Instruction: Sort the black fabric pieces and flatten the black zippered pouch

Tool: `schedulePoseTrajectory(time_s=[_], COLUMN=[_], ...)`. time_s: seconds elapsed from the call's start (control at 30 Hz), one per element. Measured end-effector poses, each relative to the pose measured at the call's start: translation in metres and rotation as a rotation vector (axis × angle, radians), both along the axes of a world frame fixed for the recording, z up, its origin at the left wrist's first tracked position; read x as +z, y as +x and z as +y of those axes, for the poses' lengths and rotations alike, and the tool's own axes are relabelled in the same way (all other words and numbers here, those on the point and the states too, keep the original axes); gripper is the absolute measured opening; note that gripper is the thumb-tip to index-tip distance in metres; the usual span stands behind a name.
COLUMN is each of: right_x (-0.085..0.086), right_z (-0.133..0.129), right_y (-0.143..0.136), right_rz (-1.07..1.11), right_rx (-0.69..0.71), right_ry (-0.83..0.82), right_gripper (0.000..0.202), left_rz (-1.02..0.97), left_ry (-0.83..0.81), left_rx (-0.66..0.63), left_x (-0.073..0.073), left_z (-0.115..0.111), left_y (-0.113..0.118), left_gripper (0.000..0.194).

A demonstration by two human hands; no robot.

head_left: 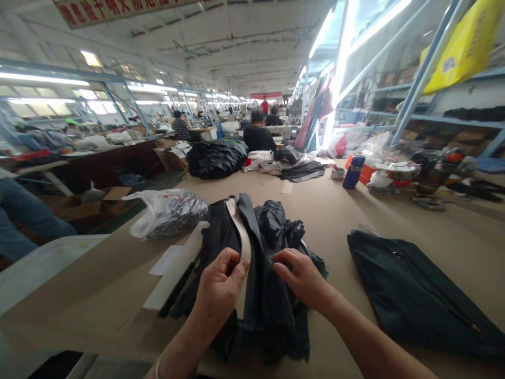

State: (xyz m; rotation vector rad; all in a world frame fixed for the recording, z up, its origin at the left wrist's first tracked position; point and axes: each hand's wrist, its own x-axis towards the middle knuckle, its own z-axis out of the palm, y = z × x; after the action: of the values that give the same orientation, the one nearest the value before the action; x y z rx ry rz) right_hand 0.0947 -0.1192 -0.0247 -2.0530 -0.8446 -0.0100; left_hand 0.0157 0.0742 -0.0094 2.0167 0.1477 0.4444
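- The left hand [219, 287] is closed in a pinch: thumb and curled fingers hold the edge of a stiff, pale beige strip [242, 237] that runs long and narrow over the dark garment [272, 295].
- The right hand [302, 276] lies just beside it, fingers bent and pressing down on the crumpled dark cloth; whether it really grips a fold, I cannot tell.
- The dark garment is in the middle of the near part of the brown table [335, 210], directly in front of the person. Its cloth is thin, slightly shiny and much wrinkled, with a smooth grey band next to the strip.
- To the right, apart from the hands, a flat folded dark green piece [418, 295] lies smooth, with a zipper line.
- To the left, near the table edge, a translucent plastic bag [165, 210] is full of small dark parts.
- White paper sheets [169, 260] lie flat under the left side of the garment.
- Further away stand a shiny black heap [216, 158] and a blue bottle [353, 171].
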Motion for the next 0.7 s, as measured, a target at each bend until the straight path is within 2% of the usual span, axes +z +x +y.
schedulePoseTrajectory(time_s=[0.07, 0.1, 0.2, 0.23, 0.3, 0.4, 0.47, 0.57, 0.63, 0.7], right_x=[0.006, 0.010, 0.020, 0.023, 0.028, 0.037, 0.045, 0.057, 0.065, 0.075], right_z=[-0.005, -0.006, -0.009, -0.011, -0.017, -0.029, -0.035, -0.042, -0.050, -0.064], right_y=[-0.006, -0.010, -0.023, -0.026, -0.029, -0.025, -0.021, -0.015, -0.009, 0.001], right_rz=[0.149, 0.157, -0.077, -0.201, -0.440, -0.685, -0.715, -0.683, -0.666, -0.656], right_rx=[-0.062, -0.087, -0.141, -0.139, -0.118, -0.047, 0.042, 0.134, 0.129, 0.027], right_ry=[0.226, 0.305, 0.367, 0.335, 0.188, -0.160, -0.362, -0.568, -0.654, -0.643], right_gripper=[0.021, 0.024, 0.020, 0.019, 0.029, 0.046, 0.042, 0.017, 0.010, 0.012], left_rz=[-0.044, -0.062, -0.085, -0.096, -0.144, -0.243, -0.297, -0.383, -0.497, -0.638], left_ry=[0.054, 0.098, 0.244, 0.299, 0.432, 0.652, 0.777, 0.933, 1.008, 0.996], left_rx=[-0.048, -0.069, -0.166, -0.197, -0.231, -0.223, -0.222, -0.232, -0.196, -0.112], left_x=[-0.004, -0.005, -0.010, -0.011, -0.013, -0.011, -0.005, 0.008, 0.018, 0.025], left_z=[-0.018, -0.027, -0.046, -0.050, -0.051, -0.042, -0.036, -0.032, -0.033, -0.034], left_y=[-0.003, -0.004, -0.009, -0.010, -0.011, -0.011, -0.008, -0.003, -0.002, -0.006], left_gripper=[0.029, 0.029, 0.023, 0.022, 0.020, 0.018, 0.017, 0.017, 0.014, 0.015])
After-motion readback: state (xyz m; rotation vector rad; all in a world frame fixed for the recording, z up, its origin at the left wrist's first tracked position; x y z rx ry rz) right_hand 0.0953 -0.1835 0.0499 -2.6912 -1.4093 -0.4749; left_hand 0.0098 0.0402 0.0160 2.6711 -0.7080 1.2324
